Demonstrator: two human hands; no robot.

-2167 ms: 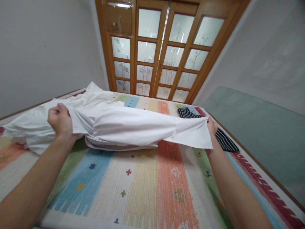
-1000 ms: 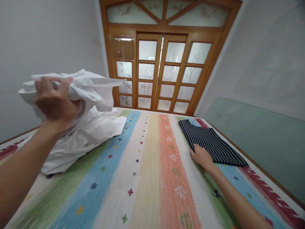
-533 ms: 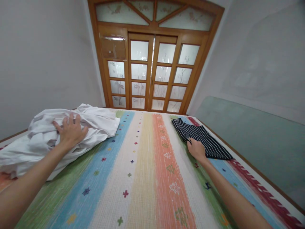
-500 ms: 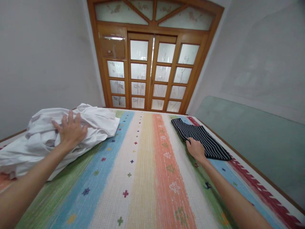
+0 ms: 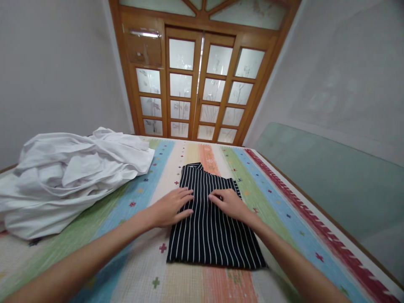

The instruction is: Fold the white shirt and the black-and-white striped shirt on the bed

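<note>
A folded black garment with white stripes point(image 5: 211, 240), perhaps a shirt, lies flat in front of me on the multicoloured striped bedspread point(image 5: 186, 286). What looks like a collar or folded edge is at its far left corner. My left hand point(image 5: 175, 206) is at the garment's left side, fingers stretched over the cloth and thumb apart. Over the right side, my right hand point(image 5: 232, 204) has its fingers slightly bent and the thumb apart, with no cloth visibly pinched. To the left, away from both hands, a large crumpled white cloth point(image 5: 75, 164) is heaped.
Along the right side of the bed runs a pale green panel point(image 5: 331, 176). Wooden doors with frosted panes point(image 5: 181, 84) stand beyond the far edge. Grey walls point(image 5: 57, 63) rise on both sides.
The striped garment has come from the right side to the middle and now lies turned towards me. My left hand has left the white cloth; my right hand's grip on the garment has loosened.
</note>
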